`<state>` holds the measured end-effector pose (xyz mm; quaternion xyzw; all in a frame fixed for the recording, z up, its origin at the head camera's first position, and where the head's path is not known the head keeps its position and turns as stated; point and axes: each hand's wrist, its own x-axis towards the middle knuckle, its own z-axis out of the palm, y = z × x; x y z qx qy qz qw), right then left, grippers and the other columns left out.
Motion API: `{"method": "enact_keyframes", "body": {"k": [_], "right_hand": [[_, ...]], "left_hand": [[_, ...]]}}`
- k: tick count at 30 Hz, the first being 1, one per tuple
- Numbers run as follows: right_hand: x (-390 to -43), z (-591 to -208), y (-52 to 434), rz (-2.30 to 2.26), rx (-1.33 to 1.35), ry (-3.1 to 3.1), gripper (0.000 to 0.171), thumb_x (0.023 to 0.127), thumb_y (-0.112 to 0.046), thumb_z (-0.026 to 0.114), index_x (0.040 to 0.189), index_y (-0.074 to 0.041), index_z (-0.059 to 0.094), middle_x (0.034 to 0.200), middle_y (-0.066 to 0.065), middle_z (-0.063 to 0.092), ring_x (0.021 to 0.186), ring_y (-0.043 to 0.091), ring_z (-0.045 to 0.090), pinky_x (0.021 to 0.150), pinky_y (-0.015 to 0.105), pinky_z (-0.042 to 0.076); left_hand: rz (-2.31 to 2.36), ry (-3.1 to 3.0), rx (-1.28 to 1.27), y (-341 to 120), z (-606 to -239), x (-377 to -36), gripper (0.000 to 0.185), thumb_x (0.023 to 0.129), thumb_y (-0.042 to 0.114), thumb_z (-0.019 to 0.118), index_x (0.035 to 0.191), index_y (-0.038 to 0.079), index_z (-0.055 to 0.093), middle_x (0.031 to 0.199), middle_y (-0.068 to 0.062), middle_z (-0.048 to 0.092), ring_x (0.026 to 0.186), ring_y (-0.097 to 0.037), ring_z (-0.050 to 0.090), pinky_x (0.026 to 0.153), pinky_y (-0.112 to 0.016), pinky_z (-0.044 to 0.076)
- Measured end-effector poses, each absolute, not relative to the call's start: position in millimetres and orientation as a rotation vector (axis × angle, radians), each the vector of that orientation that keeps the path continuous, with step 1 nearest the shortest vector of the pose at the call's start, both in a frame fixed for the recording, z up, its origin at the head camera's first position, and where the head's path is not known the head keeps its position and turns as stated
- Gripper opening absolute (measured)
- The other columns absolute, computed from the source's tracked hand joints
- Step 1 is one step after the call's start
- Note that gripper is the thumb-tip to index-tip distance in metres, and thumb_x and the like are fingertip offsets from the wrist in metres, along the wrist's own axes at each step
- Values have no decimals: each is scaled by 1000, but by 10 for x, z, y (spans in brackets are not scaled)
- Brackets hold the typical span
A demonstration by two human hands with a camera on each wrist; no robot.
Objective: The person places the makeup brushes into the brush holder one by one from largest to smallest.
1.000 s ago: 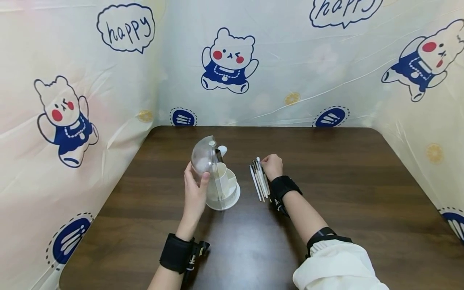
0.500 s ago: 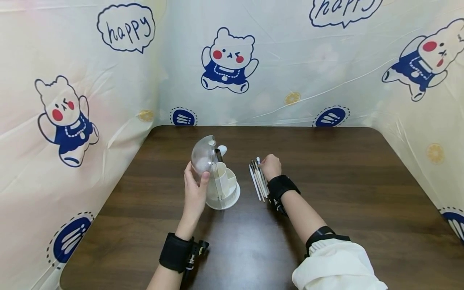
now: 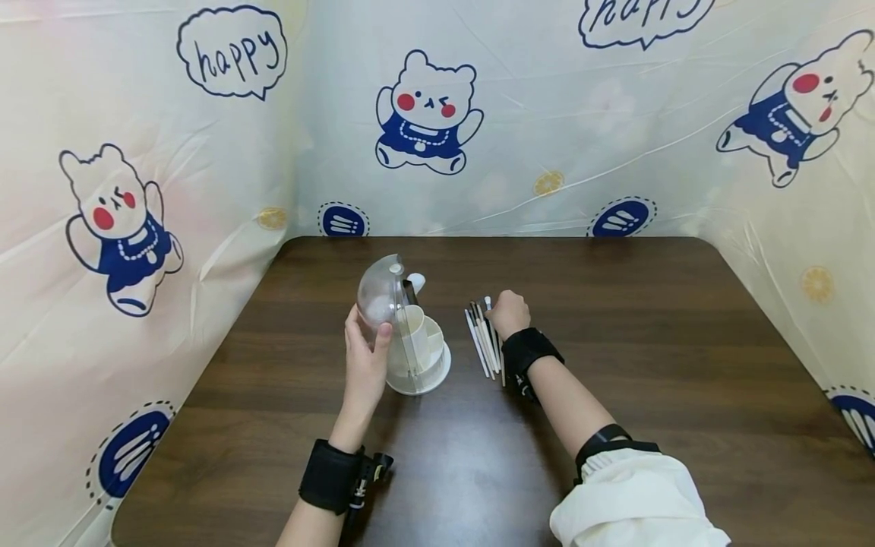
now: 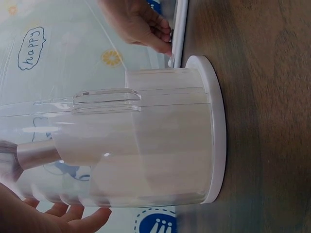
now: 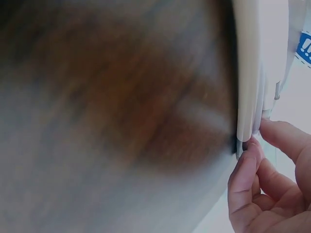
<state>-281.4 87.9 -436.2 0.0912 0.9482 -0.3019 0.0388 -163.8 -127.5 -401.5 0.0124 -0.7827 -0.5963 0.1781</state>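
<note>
My left hand holds the clear domed cover of a white round brush holder, fingers behind it and thumb in front. The holder stands upright on the table, with a large makeup brush showing through the clear wall in the left wrist view. To its right lies a row of thin makeup brushes, side by side. At the row's far right end, my right hand pinches a brush between thumb and fingers. Close up in the right wrist view are pale handles; the pinched part is mostly hidden.
The dark wooden table extends on both sides of the hands. Patterned cloth with bear drawings hangs round its back and sides. Black wrist straps with cameras sit on both forearms, and a white sleeve covers the right arm.
My right hand has shifted slightly left, and the brushes nearest it have moved a little. The left hand and the holder stay as they were; the head view has shifted slightly.
</note>
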Motion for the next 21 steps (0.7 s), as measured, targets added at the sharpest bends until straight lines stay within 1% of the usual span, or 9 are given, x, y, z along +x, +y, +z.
{"method": "enact_keyframes", "body": {"k": [4, 7, 8, 10, 13, 15, 17, 20, 21], "right_hand": [[-2805, -4339, 899, -941, 303, 2893, 21, 89, -16, 67, 73, -3, 62, 68, 10, 59, 57, 19, 51, 54, 27, 37], [-2799, -4333, 932, -978, 315, 2863, 19, 89, -18, 66, 83, 0, 67, 72, 11, 62, 58, 19, 51, 54, 27, 38], [-2797, -4332, 948, -988, 314, 2852, 20, 89, -19, 66, 83, 0, 67, 70, 10, 61, 57, 18, 51, 54, 26, 38], [-2800, -4322, 978, -1020, 316, 2826, 22, 90, -20, 65, 77, -1, 65, 64, 7, 56, 55, 17, 49, 52, 26, 38], [-2809, -4290, 1025, -1070, 316, 2799, 28, 89, -18, 65, 66, -5, 56, 55, 2, 46, 52, 15, 44, 52, 26, 36], [-2823, -4255, 1049, -1096, 315, 2783, 31, 89, -18, 64, 63, -8, 52, 53, 0, 43, 51, 15, 42, 52, 26, 35], [-2837, -4214, 1075, -1116, 312, 2773, 30, 89, -18, 63, 64, -8, 52, 52, -1, 42, 51, 15, 41, 52, 26, 34], [-2855, -4130, 1104, -1125, 304, 2762, 25, 89, -20, 62, 71, -3, 61, 53, -1, 44, 52, 14, 40, 52, 25, 34], [-2857, -4097, 1111, -1135, 301, 2761, 25, 89, -20, 62, 74, 0, 64, 54, 0, 47, 52, 14, 40, 53, 25, 34]], "left_hand": [[-1686, -2213, 39, -1273, -4017, -1639, 102, 79, 79, 43, 150, 9, 20, 142, -20, 35, 120, -29, 40, 90, -37, 37], [-1692, -2214, 43, -1271, -4020, -1640, 102, 80, 79, 44, 150, 9, 20, 143, -20, 35, 122, -30, 39, 91, -38, 37], [-1694, -2213, 43, -1271, -4022, -1640, 102, 80, 79, 44, 150, 9, 20, 144, -20, 35, 122, -30, 39, 92, -39, 37], [-1695, -2212, 44, -1272, -4025, -1639, 102, 79, 79, 44, 150, 9, 20, 143, -20, 35, 122, -30, 39, 92, -39, 38], [-1693, -2212, 43, -1275, -4030, -1639, 102, 79, 79, 44, 150, 9, 20, 143, -20, 35, 122, -30, 40, 92, -40, 38], [-1690, -2212, 44, -1278, -4033, -1639, 102, 79, 79, 44, 150, 9, 20, 143, -20, 35, 121, -30, 40, 92, -39, 38], [-1689, -2214, 44, -1281, -4034, -1641, 102, 79, 79, 43, 150, 9, 20, 144, -20, 34, 121, -30, 40, 91, -39, 38], [-1688, -2220, 46, -1284, -4034, -1645, 103, 79, 80, 43, 150, 9, 19, 145, -20, 33, 121, -30, 40, 91, -38, 37], [-1689, -2221, 45, -1285, -4033, -1646, 103, 79, 80, 43, 150, 9, 19, 145, -20, 33, 121, -30, 40, 91, -38, 37]]}}
